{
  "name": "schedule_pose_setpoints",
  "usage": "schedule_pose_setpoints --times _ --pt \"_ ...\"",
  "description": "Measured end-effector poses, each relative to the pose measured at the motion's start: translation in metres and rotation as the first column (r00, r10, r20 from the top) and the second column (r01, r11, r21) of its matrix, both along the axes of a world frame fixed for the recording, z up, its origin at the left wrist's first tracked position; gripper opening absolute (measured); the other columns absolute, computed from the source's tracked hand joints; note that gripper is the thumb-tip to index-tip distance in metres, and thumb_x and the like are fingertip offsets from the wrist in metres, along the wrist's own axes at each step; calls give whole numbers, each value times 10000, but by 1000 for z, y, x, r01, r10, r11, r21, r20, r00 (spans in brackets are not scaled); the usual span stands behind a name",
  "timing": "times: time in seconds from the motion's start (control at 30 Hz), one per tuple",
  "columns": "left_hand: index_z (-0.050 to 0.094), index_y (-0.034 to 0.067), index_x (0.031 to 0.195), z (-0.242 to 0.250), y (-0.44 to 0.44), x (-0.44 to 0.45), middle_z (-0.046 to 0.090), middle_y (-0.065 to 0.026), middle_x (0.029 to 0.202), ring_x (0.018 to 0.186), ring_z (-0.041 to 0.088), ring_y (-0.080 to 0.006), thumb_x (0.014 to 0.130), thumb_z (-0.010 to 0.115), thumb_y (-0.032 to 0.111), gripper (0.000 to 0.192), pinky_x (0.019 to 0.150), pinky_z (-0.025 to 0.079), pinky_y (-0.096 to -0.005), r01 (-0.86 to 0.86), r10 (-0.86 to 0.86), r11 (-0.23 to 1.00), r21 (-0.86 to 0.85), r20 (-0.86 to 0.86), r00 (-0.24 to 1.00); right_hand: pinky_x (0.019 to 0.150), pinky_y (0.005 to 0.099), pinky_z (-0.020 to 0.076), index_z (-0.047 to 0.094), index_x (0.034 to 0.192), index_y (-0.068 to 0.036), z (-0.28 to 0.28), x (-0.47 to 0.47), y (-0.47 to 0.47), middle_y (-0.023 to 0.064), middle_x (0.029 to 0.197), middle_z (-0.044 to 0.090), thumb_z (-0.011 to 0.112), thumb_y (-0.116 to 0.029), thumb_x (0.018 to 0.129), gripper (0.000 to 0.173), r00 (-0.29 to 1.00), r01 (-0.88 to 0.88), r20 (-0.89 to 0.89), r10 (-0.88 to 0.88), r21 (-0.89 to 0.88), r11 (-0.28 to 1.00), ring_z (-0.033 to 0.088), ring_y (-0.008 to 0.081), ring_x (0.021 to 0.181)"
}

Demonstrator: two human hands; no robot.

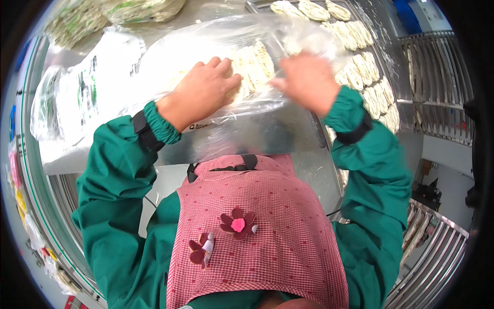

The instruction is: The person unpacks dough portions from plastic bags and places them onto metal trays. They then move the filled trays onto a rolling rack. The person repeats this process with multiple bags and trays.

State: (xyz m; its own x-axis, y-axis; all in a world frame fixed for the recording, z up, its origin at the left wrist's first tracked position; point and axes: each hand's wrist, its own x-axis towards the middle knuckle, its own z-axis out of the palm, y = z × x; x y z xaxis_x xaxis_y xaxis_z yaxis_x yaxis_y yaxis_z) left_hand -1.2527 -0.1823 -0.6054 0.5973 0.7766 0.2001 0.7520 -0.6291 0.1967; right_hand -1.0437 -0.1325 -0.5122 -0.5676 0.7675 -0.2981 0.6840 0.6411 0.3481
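Observation:
A clear plastic bag (247, 106) lies across the metal work surface with pale noodle bundles (254, 69) in it. My left hand (204, 87) rests on the bag and the bundles at their left side, fingers bent; whether it grips them cannot be told. My right hand (310, 79) is blurred, at the bag's right end near its loose film; its hold on the film is unclear. Under and beyond that hand, a metal tray (389, 73) carries rows of noodle bundles (361, 71), partly seen through the film.
A stack of printed plastic bags (83, 89) lies at the left. Filled bags of noodles (142, 9) sit at the back left. Slatted metal racks (440, 77) stand at the right. A glass edge (32, 185) curves along the left side.

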Motion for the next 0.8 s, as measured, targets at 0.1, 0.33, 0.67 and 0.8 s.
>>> schedule_pose_setpoints --times 0.1,0.33,0.67,0.8 --pt "590 120 1043 8 0 -2 545 -123 1034 968 549 -276 766 653 213 300 768 497 -409 7 -7 1000 4 -8 1000 620 376 507 681 875 -77 65 31 19 116 809 683 583 -436 874 372 996 -21 84 -3 287 958 667 246 737" --pt "590 87 1165 23 17 3 511 -181 1167 1047 512 -365 663 718 82 518 887 458 -415 -131 110 948 -290 -87 990 684 228 479 661 981 11 112 199 114 22 874 656 570 -100 937 151 264 13 -947 -184 -187 982 599 84 773" --pt "611 62 1104 41 25 10 541 -170 1185 1041 546 -368 662 744 82 462 858 480 -427 -273 263 869 -413 -83 961 1035 469 399 229 1467 10 -152 488 254 276 1378 437 747 -601 675 1127 329 913 -461 -824 -69 403 458 424 1238" --pt "608 53 1064 48 28 12 546 -167 1175 1025 556 -363 649 750 74 439 851 484 -429 -364 330 796 -484 -157 931 919 521 469 524 1285 25 -124 490 244 262 1260 529 709 -668 690 933 50 824 -43 -998 -564 65 516 363 1167"
